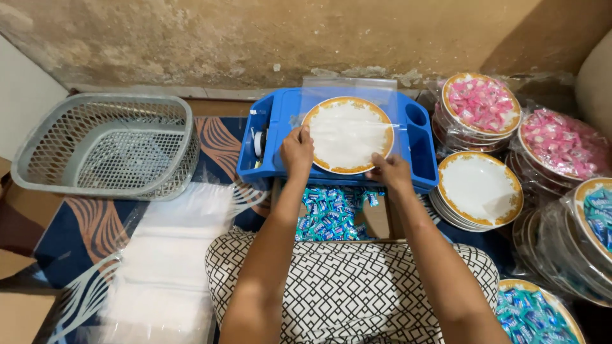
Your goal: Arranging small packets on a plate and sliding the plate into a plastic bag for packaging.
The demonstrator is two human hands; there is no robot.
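We see one white plate with a gold rim (347,134) lying on top of the blue plastic tray (421,153), half slipped into a clear plastic bag (349,89) whose open end reaches back past the tray toward the wall. The left hand (297,151) pinches the plate's near-left edge, and the right hand (390,171) grips its near-right edge, both closed on plate and bag together.

Inside the tray, at its left end, sits one roll of tape (258,143) (only partly visible). Just in front of the tray, between it and the person's patterned lap (347,286), one cardboard box of blue-wrapped candies (331,213) stands open.

To the right of the tray we count one stack of empty gold-rimmed plates (479,190). Behind and beside that stack are two bagged plates of pink candies (482,102) (562,143), and nearer the frame's right edge two bagged plates of blue candies (599,216) (535,317); we cannot tell how many plates lie under each.

To the left of the tray stands one empty grey mesh basket (108,143). In front of it, one pile of clear bags (169,255) lies on the blue patterned mat (70,236).
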